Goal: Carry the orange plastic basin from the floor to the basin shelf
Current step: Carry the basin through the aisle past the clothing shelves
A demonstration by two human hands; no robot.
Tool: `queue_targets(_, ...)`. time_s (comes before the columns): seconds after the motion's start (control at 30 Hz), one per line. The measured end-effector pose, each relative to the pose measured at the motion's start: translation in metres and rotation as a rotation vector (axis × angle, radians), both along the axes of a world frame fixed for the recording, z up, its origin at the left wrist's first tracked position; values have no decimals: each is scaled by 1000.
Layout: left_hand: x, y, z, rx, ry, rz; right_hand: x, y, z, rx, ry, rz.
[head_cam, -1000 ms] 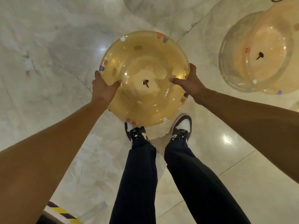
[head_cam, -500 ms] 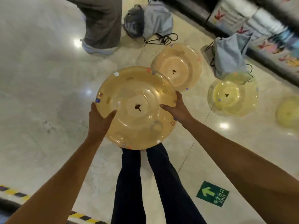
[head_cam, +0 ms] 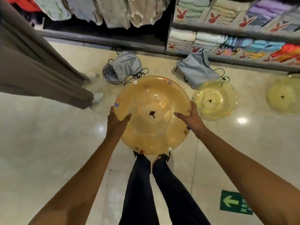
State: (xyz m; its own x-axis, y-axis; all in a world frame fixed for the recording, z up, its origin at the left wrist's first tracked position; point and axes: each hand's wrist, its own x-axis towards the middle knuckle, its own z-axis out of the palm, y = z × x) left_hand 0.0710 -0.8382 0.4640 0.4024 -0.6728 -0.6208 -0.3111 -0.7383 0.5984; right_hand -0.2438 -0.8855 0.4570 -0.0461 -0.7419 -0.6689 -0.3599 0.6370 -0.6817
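Observation:
I hold the orange plastic basin (head_cam: 152, 101) in the air in front of me, above my feet. It is translucent, with small coloured dots along its rim and a dark mark at its centre. My left hand (head_cam: 116, 121) grips its left rim, thumb inside the bowl. My right hand (head_cam: 190, 118) grips the right rim the same way. The basin looks roughly level and hides part of my shoes.
Two yellow basins (head_cam: 215, 101) (head_cam: 285, 96) lie on the marble floor to the right. Two grey drawstring bags (head_cam: 125, 67) (head_cam: 195, 69) lie near a towel shelf (head_cam: 235, 39). Another person's leg (head_cam: 42, 75) stands at left. A green arrow sticker (head_cam: 233, 202) is at lower right.
My view has tilted up and turned: the shelves and hanging cloths now fill the top. The basin stays held in both hands. The second orange basin has left the view.

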Motion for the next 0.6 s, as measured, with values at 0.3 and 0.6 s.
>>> queue_targets(0.3, -10, -105, -87, 60, -1, -116, -15, -78, -78, 50, 32, -28)
queue_targets(0.6, -7, -195, -260, 139, -37, -139, -13, -157, -238, 139, 30, -25)
